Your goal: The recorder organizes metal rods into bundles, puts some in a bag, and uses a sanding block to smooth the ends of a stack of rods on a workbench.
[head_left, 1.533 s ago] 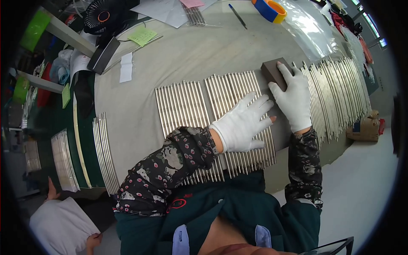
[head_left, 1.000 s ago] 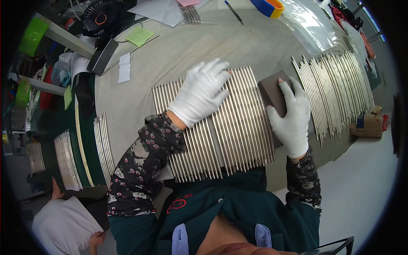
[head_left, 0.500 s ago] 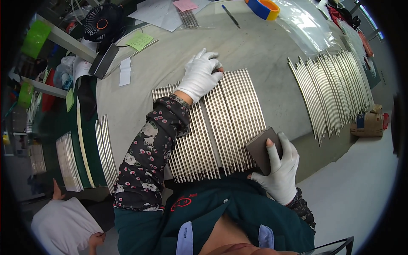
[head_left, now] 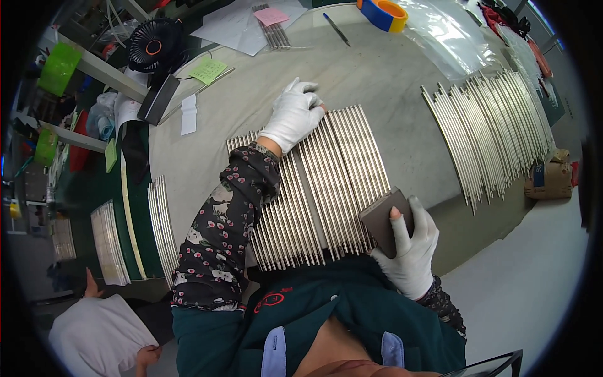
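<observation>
Two groups of thin shiny metal rods lie side by side on the table before me, a left group (head_left: 290, 217) and a right group (head_left: 342, 179), with a narrow gap between. My left hand (head_left: 292, 117), in a white glove with a bare fingertip, rests over the rods' far ends. Its fingers are loosely bent and apart, and what lies under the palm is hidden. At the near right corner of the right group, my right hand (head_left: 411, 254), gloved with bare thumb and fingertips, grips a flat grey-brown rectangular block (head_left: 387, 223). The block's edge meets the outermost rods.
More metal rods (head_left: 493, 132) lie unevenly at the right, and a smaller row (head_left: 163, 226) at the left. Toward the back are a blue-yellow tape roll (head_left: 384, 14), a pen (head_left: 336, 29), papers and plastic bags (head_left: 443, 38). A black fan (head_left: 155, 45) stands back left; a person (head_left: 103, 333) is lower left.
My right hand and the block have shifted slightly left against the rods. My left hand's fingers have moved a little at the rods' far ends. The whole view has tilted slightly.
</observation>
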Demonstrator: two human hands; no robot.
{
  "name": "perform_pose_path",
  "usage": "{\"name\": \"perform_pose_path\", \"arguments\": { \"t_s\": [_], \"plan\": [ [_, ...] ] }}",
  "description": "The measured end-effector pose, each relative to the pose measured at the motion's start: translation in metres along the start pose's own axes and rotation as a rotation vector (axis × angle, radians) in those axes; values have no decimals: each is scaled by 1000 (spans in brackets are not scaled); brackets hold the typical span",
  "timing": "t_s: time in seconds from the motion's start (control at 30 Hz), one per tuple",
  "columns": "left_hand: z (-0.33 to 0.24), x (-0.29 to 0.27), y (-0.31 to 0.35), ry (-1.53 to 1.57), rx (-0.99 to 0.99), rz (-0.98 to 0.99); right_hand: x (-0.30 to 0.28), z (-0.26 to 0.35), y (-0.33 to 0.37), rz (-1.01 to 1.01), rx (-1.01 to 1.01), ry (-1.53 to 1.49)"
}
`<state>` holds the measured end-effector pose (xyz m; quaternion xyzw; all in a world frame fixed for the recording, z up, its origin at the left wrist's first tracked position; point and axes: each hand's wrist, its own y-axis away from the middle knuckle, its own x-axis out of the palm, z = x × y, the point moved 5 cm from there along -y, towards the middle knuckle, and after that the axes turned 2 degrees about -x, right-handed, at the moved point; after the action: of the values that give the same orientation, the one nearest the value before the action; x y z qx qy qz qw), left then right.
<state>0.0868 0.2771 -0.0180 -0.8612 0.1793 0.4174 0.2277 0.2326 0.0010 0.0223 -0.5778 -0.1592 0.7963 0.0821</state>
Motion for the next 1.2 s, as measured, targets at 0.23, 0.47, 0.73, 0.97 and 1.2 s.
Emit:
{"name": "perform_pose_path", "arguments": {
  "t_s": [0.23, 0.47, 0.73, 0.97, 1.2],
  "plan": [
    [-11, -19, 2, 55, -31, 21, 4, -2, 5, -106, -71, -18],
    [-32, -28, 15, 549, -335, 189, 4, -5, 16, -164, -119, -81],
    [-70, -14, 4, 979, -448, 254, -11, -39, 43, -309, -34, -5],
    [-86, 27, -4, 1234, -445, 341, 4, -74, 62, -325, 109, 75],
    [-76, 38, 1, 1197, -409, 273, -9, -85, 57, -278, 130, 0]
  ]
}}
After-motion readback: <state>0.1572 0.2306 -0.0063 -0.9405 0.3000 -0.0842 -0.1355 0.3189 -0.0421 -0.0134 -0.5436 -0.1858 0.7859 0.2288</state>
